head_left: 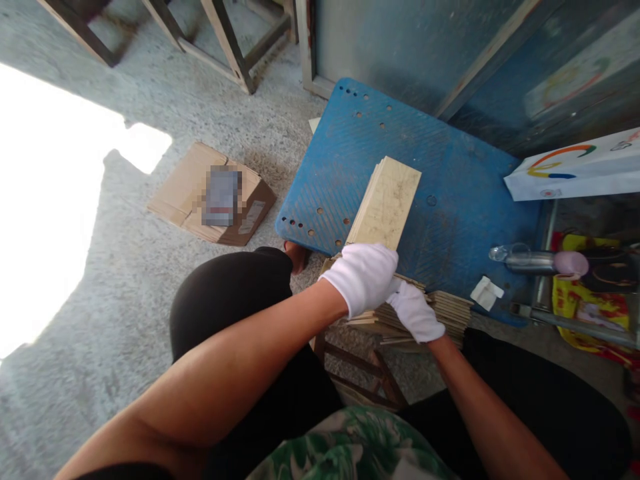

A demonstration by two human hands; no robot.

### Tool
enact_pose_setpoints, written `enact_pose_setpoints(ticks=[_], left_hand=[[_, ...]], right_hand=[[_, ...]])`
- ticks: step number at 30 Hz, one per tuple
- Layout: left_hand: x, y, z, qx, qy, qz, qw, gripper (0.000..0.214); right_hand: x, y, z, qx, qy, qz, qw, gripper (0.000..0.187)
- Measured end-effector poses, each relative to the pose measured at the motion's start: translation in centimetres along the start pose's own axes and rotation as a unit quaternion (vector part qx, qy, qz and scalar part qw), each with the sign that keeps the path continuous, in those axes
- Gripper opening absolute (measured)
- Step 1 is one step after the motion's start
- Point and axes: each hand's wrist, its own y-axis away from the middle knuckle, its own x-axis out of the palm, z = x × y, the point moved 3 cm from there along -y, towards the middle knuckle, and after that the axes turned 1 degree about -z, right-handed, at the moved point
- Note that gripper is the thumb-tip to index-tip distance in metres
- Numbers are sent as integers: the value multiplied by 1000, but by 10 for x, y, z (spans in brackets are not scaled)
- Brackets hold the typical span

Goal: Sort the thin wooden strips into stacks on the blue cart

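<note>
My left hand, in a white glove, is closed around the near end of a stack of thin, pale wooden boards. The boards reach away from me over the blue table. Just right of it, my right hand, also gloved in white, has its fingers bent together and touching the left hand's fingers. Whatever the right fingertips hold is hidden. Below and beside both hands lie more stacked thin boards, partly covered by the gloves.
A blue plastic table with small holes stands ahead. On its right are a white paper scrap, a metal bottle with a pink lid and a white printed bag. A cardboard box sits on the concrete floor at left.
</note>
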Motion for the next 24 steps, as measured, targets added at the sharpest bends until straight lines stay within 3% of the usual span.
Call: enact_pose_setpoints(ticks=[2,5,8,10,14,17,19,21,24], left_hand=[[-6,-3,11,-17,18,-46,999,44],[-11,-5,24,-46,87,-87,991,51],[-14,-4,27,-42,183,-69,980,47],[-16,-3,24,-28,254,-44,966,39],[-17,-3,17,-10,417,-20,909,34],[-12,-7,17,-21,542,-42,839,29],[-7,-11,20,-56,612,-65,786,28],[-3,-15,24,-90,653,-88,747,29],[0,-19,29,-114,679,-114,717,30]], right_hand=[[-16,5,2,-2,-51,14,999,32],[-44,12,11,36,-131,-38,990,43],[-72,16,25,53,-157,-70,984,45],[-90,16,36,28,-186,-82,979,42],[-111,9,56,-38,-297,-101,949,34],[-114,1,61,-57,-407,-146,900,36],[-106,-1,56,-33,-441,-179,879,41],[-94,4,48,2,-407,-219,887,48],[-68,21,41,12,-296,-252,921,72]])
